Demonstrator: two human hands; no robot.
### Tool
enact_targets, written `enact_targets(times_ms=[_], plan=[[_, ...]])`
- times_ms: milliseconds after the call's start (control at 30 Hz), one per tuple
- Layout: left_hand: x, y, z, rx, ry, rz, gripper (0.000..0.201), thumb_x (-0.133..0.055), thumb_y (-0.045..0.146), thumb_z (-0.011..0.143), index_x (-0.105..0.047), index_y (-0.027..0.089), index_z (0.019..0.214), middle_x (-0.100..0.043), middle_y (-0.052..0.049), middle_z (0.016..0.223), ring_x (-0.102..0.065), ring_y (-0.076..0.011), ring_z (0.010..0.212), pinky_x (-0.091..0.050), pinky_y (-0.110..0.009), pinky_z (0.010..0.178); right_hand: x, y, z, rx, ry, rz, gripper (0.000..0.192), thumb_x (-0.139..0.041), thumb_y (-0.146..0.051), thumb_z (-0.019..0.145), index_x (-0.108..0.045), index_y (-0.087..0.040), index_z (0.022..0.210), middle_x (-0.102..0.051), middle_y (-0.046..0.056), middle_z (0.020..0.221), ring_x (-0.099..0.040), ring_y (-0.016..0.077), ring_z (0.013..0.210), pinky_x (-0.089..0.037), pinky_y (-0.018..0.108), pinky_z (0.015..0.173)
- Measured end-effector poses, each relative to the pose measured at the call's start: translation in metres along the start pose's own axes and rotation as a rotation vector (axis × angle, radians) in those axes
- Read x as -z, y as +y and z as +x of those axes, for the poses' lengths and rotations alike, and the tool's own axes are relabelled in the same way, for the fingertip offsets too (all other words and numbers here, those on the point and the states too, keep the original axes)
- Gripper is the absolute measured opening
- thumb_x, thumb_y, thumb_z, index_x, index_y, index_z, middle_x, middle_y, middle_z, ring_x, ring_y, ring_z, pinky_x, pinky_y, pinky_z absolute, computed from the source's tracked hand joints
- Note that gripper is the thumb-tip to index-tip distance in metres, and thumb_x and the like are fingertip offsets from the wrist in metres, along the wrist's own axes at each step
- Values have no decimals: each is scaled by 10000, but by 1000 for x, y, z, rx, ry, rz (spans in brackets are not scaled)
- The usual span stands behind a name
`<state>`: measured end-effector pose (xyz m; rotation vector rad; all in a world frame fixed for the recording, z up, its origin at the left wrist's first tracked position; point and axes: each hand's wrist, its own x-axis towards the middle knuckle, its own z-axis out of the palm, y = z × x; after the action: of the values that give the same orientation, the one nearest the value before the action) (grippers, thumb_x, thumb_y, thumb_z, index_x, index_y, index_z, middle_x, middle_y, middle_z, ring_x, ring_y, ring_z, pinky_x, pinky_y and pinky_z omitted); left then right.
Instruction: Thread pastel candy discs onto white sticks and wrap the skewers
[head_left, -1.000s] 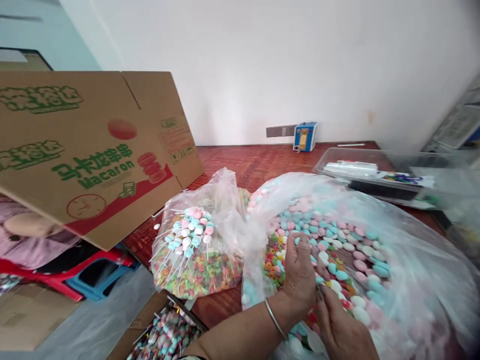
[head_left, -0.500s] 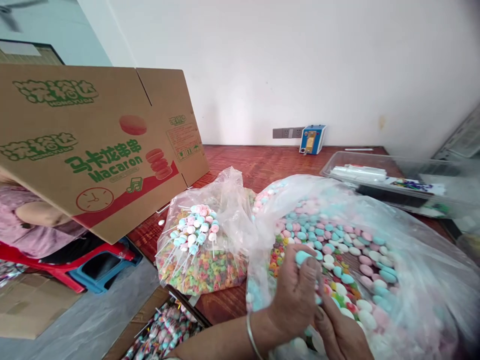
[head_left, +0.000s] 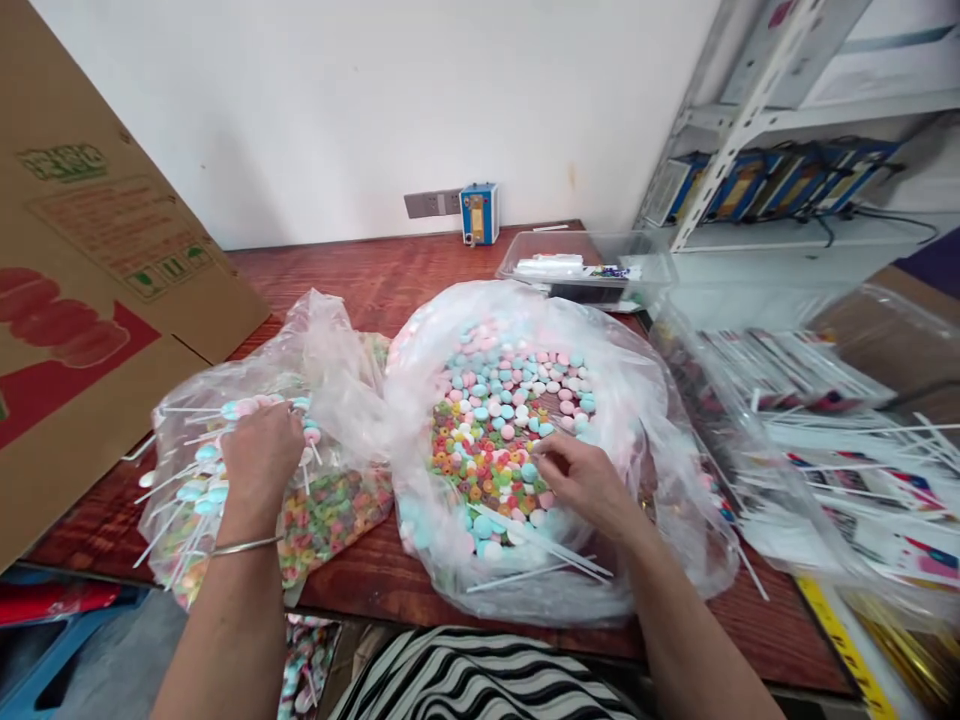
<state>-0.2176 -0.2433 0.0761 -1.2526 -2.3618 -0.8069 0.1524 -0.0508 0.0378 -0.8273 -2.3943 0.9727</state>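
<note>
Your left hand [head_left: 259,462] rests on the candy skewers [head_left: 196,478] atop the small bag [head_left: 300,440] at the bench's [head_left: 360,285] near left, fingers curled over them. Your right hand [head_left: 589,480], fingers pinched together, picks among loose candies [head_left: 499,420] in the big bag [head_left: 637,400] just right of it.

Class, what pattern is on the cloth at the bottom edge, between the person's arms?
Black and white stripes on the cloth, seen in the head view.

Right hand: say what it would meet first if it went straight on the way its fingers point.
The right hand points left into the big bag; most likely it meets the colourful ring candies first, though depth is unclear.
</note>
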Motion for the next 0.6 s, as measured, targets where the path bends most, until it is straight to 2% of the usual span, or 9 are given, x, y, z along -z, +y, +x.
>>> enact_targets(times_ms=[67, 133, 233, 300, 367, 400, 500, 533, 600], plan=[[8, 7, -6, 40, 40, 166, 202, -487, 281, 858, -638, 206, 746, -646, -114, 760, -633, -335, 931, -468, -460, 817, -5, -9, -4, 61, -223, -40, 187, -512, -217, 863, -596, -190, 698, -573, -31, 626, -510, 115, 592, -336, 219, 581], [21, 24, -8, 36, 111, 236, 240, -480, 300, 894, -681, 175, 935, -690, -124, 919, -628, -317, 992, -468, -457, 872, -12, -17, -9, 89, -369, -144, 169, -583, -256, 835, -591, -189, 681, -586, -26, 634, -503, 117, 588, -292, 229, 559], [35, 63, -15, -7, 204, 108, 270, -517, 321, 908, -684, 164, 1052, -707, -101, 1015, -632, -263, 992, -474, -407, 897, -22, -27, -15, 114, -430, -329, 106, -646, -255, 792, -598, -189, 725, -635, 4, 709, -519, 138, 630, -216, 252, 545], [35, 91, -25, 4, 187, -52, 257, -527, 322, 911, -684, 183, 1061, -711, -74, 1030, -641, -213, 930, -483, -354, 880, -24, -29, -15, 119, -451, -367, 91, -627, -212, 802, -589, -189, 722, -639, 10, 721, -520, 140, 642, -193, 259, 545], [29, 118, -39, 41, 41, -222, 234, -536, 321, 905, -694, 197, 1024, -720, -48, 984, -647, -182, 862, -495, -306, 820, -23, -28, -14, 95, -465, -327, 133, -603, -189, 820, -568, -188, 692, -620, -2, 693, -506, 129, 627, -207, 251, 548], [23, 131, -46, 59, -97, -311, 223, -538, 317, 901, -705, 204, 997, -727, -36, 946, -650, -175, 837, -499, -289, 788, -22, -26, -13, 78, -460, -291, 162, -596, -198, 836, -556, -186, 679, -608, -9, 679, -500, 123, 620, -223, 243, 552], [0, 160, -68, 116, -614, -559, 181, -579, 292, 863, -741, 225, 907, -746, -14, 869, -668, -171, 804, -504, -268, 754, -18, -19, -11, 45, -404, -181, 248, -574, -267, 893, -536, -184, 662, -580, -25, 648, -495, 117, 617, -262, 228, 570], [-9, 167, -73, 151, -739, -648, 164, -606, 285, 840, -747, 221, 898, -751, -18, 877, -674, -178, 816, -508, -269, 754, -17, -16, -10, 42, -383, -153, 268, -567, -292, 907, -536, -184, 664, -575, -28, 643, -495, 117, 618, -267, 226, 572], [-27, 178, -82, 286, -839, -847, 182, -661, 290, 792, -738, 193, 926, -754, -42, 905, -682, -194, 835, -521, -280, 752, -18, -12, -9, 41, -348, -119, 287, -566, -315, 914, -532, -184, 662, -565, -34, 630, -486, 115, 607, -267, 225, 565]])
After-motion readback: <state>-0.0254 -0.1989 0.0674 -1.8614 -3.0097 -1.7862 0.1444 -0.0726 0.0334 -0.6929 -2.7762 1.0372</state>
